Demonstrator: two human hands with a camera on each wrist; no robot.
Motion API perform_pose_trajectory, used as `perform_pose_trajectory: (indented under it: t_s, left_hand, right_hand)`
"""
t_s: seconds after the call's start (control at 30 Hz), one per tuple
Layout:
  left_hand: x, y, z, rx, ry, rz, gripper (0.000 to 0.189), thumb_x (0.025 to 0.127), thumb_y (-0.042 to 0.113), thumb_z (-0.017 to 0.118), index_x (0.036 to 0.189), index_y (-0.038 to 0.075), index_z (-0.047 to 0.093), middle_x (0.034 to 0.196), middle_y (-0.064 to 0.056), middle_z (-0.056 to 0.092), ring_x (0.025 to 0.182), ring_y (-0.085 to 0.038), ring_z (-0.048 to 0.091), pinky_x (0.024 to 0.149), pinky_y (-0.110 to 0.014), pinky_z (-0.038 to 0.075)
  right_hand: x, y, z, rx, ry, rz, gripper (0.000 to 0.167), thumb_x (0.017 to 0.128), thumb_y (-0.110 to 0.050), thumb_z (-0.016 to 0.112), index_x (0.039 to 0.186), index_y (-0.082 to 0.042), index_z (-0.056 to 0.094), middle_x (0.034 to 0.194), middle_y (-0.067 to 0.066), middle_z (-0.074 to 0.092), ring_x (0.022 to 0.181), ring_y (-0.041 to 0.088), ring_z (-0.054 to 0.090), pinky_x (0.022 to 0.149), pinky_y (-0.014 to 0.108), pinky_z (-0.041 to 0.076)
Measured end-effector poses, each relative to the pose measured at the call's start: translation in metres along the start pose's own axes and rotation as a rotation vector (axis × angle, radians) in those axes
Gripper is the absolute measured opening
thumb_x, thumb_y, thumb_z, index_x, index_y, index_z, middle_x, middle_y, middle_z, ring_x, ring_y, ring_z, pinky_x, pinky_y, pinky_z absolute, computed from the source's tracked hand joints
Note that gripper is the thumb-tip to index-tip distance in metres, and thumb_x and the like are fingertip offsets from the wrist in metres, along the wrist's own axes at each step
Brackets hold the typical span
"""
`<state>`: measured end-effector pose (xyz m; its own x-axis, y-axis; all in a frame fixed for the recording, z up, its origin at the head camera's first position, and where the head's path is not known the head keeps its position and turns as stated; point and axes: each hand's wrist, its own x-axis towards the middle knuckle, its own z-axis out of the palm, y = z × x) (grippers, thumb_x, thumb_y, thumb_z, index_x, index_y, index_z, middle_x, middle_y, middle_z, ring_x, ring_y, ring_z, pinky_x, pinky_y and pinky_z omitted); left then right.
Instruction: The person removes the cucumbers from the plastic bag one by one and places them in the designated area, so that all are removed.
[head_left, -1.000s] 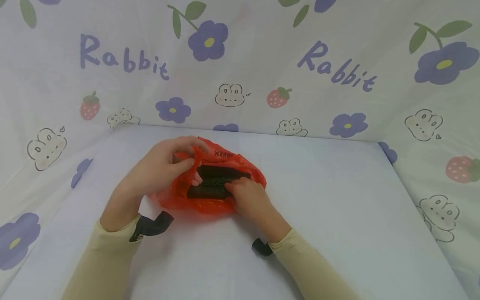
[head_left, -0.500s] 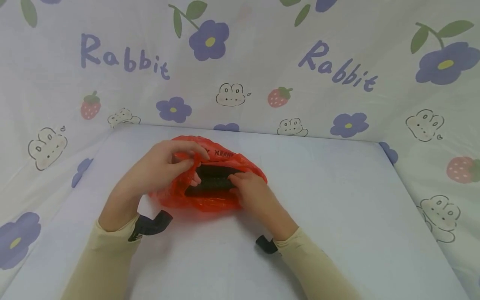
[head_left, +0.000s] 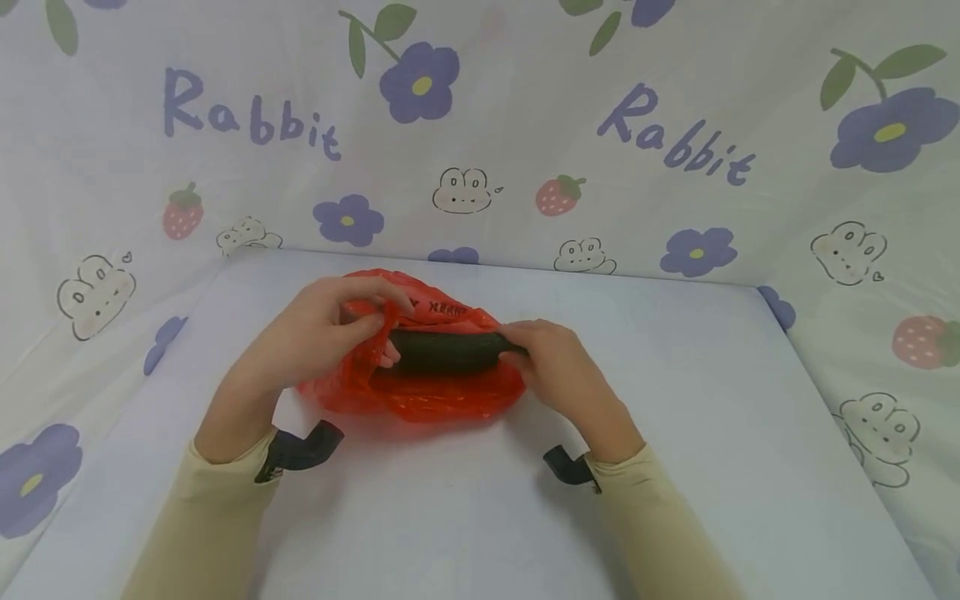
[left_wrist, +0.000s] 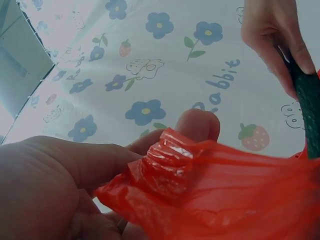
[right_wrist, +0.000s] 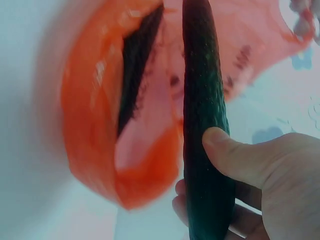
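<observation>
A red plastic bag [head_left: 450, 406] lies crumpled on the white table, its mouth spread wide. My left hand [head_left: 318, 333] pinches the bag's rim at the left between thumb and fingers. With thumb and fingers my right hand [head_left: 566, 367] grips a dark green cucumber [head_left: 442, 353] near its right end. In the right wrist view this bumpy cucumber [right_wrist: 202, 85] is raised above the bag's opening. Another dark green cucumber [right_wrist: 135, 67] rests inside the bag there, partly hidden by the bag's wall.
The white tabletop [head_left: 675, 400] extends around the bag on every side. A cloth [head_left: 510, 100] printed with flowers, rabbits and strawberries hangs behind it and along both sides. Dark camera mounts [head_left: 303, 447] stick out from both wrists.
My right hand has moved up and to the right from inside the bag, drawing one cucumber up towards the opening. My left hand has kept its pinch on the bag's rim.
</observation>
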<state>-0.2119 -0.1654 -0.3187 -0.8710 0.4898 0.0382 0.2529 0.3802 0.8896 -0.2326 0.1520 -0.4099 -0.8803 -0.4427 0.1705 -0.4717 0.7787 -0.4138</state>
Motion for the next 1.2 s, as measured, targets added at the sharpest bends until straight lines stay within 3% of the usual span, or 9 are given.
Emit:
perform_pose_trajectory:
  t_s: [0.17,0.37,0.67,0.97,1.2]
  left_hand:
    - [0.001,-0.001,0.000,0.004,0.000,-0.002,0.030,0.107,-0.004,0.053,0.125,0.009,0.072,0.116,-0.018,0.068,0.083,-0.029,0.079,0.090,-0.035,0.063]
    - [0.002,-0.002,0.000,0.037,0.004,0.011,0.030,0.107,-0.004,0.053,0.126,0.009,0.072,0.109,-0.017,0.070,0.082,-0.026,0.079,0.094,-0.036,0.061]
    - [0.003,-0.001,0.000,0.023,0.004,0.000,0.030,0.107,-0.004,0.053,0.128,0.007,0.072,0.123,-0.021,0.066,0.083,-0.027,0.079,0.092,-0.034,0.062]
    - [0.002,-0.002,-0.002,0.032,0.006,0.011,0.031,0.106,-0.006,0.051,0.126,0.007,0.071,0.114,-0.015,0.069,0.083,-0.029,0.079,0.089,-0.035,0.062]
    - [0.002,-0.004,-0.003,0.072,0.015,0.018,0.033,0.107,-0.005,0.050,0.125,0.010,0.073,0.092,-0.011,0.075,0.083,-0.024,0.079,0.089,-0.035,0.062]
  right_hand:
    - [-0.004,0.012,-0.017,0.026,0.018,0.011,0.039,0.098,-0.006,0.081,0.137,-0.008,0.075,0.125,0.009,0.077,0.116,0.032,0.070,0.101,0.049,0.060]
    - [-0.009,0.025,-0.034,0.018,0.038,0.024,0.038,0.098,-0.006,0.081,0.136,-0.006,0.075,0.125,0.011,0.077,0.115,0.033,0.070,0.101,0.051,0.059]
    - [-0.019,0.048,-0.056,0.028,0.043,0.058,0.040,0.100,-0.009,0.079,0.140,-0.009,0.074,0.131,0.013,0.074,0.121,0.035,0.068,0.106,0.056,0.055]
    - [-0.034,0.068,-0.080,0.029,0.112,0.066,0.040,0.099,-0.006,0.080,0.139,-0.008,0.074,0.132,0.016,0.073,0.120,0.036,0.067,0.106,0.058,0.054]
    - [-0.047,0.085,-0.088,0.007,0.182,0.019,0.040,0.096,-0.003,0.082,0.136,-0.008,0.076,0.132,0.015,0.074,0.121,0.036,0.069,0.102,0.058,0.056]
